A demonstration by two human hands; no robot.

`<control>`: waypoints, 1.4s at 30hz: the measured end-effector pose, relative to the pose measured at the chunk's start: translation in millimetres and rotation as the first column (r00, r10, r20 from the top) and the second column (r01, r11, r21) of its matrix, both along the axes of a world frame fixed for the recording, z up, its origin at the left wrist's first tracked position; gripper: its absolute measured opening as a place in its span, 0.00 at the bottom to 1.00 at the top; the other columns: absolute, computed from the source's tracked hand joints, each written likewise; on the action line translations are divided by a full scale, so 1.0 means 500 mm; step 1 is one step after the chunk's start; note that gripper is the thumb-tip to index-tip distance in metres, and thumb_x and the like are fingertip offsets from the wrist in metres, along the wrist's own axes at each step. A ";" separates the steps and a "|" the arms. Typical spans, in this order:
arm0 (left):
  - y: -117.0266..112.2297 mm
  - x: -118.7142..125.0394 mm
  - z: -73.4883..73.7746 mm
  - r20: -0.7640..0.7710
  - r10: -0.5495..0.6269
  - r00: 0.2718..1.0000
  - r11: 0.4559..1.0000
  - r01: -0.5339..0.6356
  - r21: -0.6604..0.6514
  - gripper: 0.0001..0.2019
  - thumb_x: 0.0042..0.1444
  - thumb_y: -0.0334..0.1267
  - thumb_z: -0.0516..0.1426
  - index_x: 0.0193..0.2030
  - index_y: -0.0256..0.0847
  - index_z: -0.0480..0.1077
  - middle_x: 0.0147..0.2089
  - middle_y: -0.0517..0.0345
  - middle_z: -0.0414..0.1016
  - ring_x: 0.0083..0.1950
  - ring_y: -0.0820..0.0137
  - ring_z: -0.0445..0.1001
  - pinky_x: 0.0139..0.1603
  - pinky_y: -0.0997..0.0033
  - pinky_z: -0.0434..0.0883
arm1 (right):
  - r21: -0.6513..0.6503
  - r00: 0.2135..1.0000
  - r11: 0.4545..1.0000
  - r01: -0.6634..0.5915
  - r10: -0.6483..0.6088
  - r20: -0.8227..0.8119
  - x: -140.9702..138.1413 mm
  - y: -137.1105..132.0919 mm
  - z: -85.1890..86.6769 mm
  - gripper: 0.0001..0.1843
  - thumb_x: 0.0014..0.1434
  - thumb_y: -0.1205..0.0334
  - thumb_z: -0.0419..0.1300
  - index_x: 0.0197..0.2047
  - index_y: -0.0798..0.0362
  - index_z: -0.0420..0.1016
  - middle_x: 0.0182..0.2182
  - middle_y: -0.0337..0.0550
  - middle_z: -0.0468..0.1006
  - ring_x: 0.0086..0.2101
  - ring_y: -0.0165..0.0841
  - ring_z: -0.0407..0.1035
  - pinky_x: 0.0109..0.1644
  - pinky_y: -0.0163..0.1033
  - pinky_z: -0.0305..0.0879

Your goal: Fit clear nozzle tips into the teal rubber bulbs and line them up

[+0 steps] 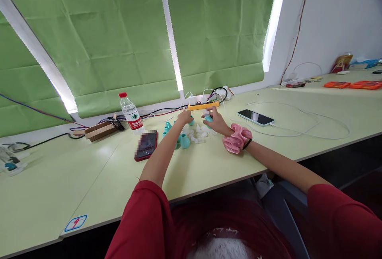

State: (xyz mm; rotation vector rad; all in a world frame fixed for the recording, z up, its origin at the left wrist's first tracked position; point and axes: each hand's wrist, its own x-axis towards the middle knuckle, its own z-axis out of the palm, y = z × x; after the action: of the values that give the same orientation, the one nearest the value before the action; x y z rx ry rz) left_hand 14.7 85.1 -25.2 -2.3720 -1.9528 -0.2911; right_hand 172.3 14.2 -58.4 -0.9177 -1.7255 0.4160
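My right hand (pixel 217 122) is closed round a small teal bottle (pixel 208 118) with a whitish piece at its top, tilted above the table. Farther left, my left hand (pixel 184 116) reaches down with curled fingers at another small teal bottle (pixel 191 122), which it appears to grip; its fingertips are partly hidden. Several more teal pear-shaped bottles (pixel 185 141) stand beside and behind my left forearm. Between my hands lies a loose heap of small white translucent plastic pieces (pixel 203 130).
A water bottle (pixel 133 116) and a red-cased phone (pixel 147 146) are on the left, near a cardboard box (pixel 100 130). Behind my hands runs an orange power strip (pixel 203 105) with cables. A charging phone (pixel 256 117) lies right; orange trays (pixel 365 85) sit far right.
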 end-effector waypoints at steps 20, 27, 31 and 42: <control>-0.212 -0.024 0.017 -0.246 -0.465 0.850 0.715 0.525 0.461 0.13 0.57 0.35 0.45 0.38 0.39 0.69 0.32 0.52 0.72 0.41 0.65 0.62 0.40 0.66 0.61 | -0.036 1.000 0.999 -0.017 0.018 0.023 -0.034 -0.053 0.000 0.13 0.40 0.62 0.57 0.32 0.58 0.72 0.23 0.40 0.73 0.20 0.28 0.65 0.25 0.33 0.64; -0.213 -0.019 0.002 -0.409 -0.414 0.813 0.652 0.578 0.491 0.13 0.55 0.28 0.44 0.33 0.35 0.69 0.33 0.50 0.70 0.45 0.62 0.59 0.38 0.66 0.62 | -0.060 0.998 0.996 0.061 -0.059 0.032 -0.043 -0.063 0.002 0.11 0.41 0.61 0.57 0.29 0.57 0.73 0.19 0.38 0.72 0.20 0.28 0.65 0.27 0.34 0.63; -0.219 -0.010 0.009 -0.409 -0.393 0.824 0.677 0.560 0.478 0.13 0.55 0.28 0.44 0.30 0.34 0.69 0.31 0.47 0.68 0.45 0.61 0.59 0.33 0.67 0.63 | 0.006 0.993 0.993 0.116 -0.116 0.039 -0.044 -0.064 0.002 0.11 0.40 0.61 0.57 0.29 0.56 0.73 0.23 0.39 0.74 0.25 0.30 0.67 0.32 0.35 0.64; -0.209 -0.025 0.024 -0.111 -0.515 0.850 0.791 0.521 0.321 0.08 0.54 0.32 0.47 0.31 0.36 0.66 0.28 0.53 0.67 0.40 0.66 0.61 0.36 0.69 0.63 | 0.198 0.975 0.973 0.118 -0.152 0.163 -0.036 -0.059 -0.007 0.12 0.41 0.63 0.57 0.33 0.54 0.73 0.29 0.40 0.76 0.28 0.31 0.68 0.38 0.36 0.64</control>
State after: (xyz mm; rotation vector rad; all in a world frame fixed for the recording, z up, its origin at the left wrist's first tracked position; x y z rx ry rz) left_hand 2.3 -19.3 -13.0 -2.5921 -1.0750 -0.5751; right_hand 154.6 -15.5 -61.7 -0.9509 -1.8147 0.0812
